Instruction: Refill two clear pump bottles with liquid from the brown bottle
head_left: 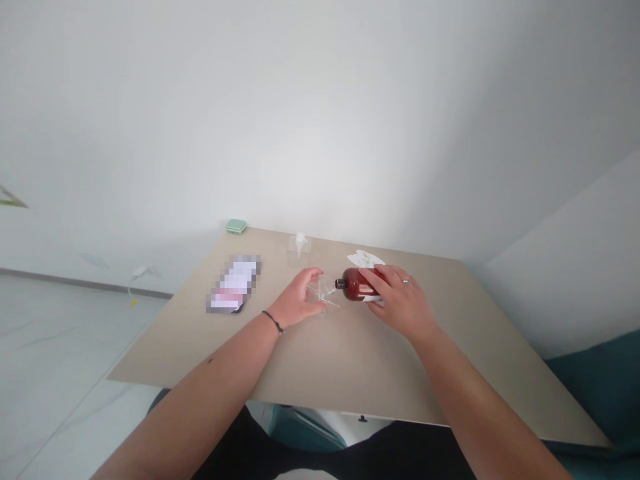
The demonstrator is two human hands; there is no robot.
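My right hand (403,300) is wrapped round a red-brown bottle (356,285). The bottle lies tilted onto its side, its uncapped dark neck pointing left. Facing that neck is a clear container (321,291), which my left hand (299,298) grips between thumb and fingers. The bottle's mouth is right beside the container's upper right edge; whether they touch, or whether liquid flows, I cannot make out. Behind my hands stands a clear box-shaped container (299,251) with a white pump-like piece in it. A crumpled white tissue (366,259) lies just behind the bottle.
A phone (235,283) with a blurred screen lies on the left of the beige table (350,367). At the back left corner sits a small green case (237,226). A white wall (320,120) rises behind the table's back edge.
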